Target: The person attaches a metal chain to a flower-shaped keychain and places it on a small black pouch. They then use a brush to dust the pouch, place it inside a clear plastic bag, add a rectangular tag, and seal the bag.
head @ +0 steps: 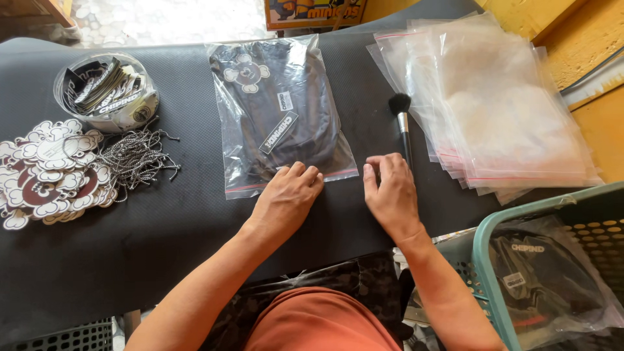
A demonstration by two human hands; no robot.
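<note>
Head view: your left hand (286,195) lies flat, fingers together, pressing the near sealed edge of the bagged garment (276,110), gripping nothing. Your right hand (390,192) rests palm down on the tabletop (162,221) just right of that bag, fingers loosely curled and empty, its tips beside the brush (402,120). The bag lies flat at the tabletop's middle. Right of the brush sits a stack of empty bags (500,104); far left, cords (133,156) and cloud-shaped tags (45,172). A teal basket (484,240) stands at your right.

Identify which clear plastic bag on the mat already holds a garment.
The zip bag under the left hand: it holds dark folded clothing, while the stacked bags on the right are empty.
</note>
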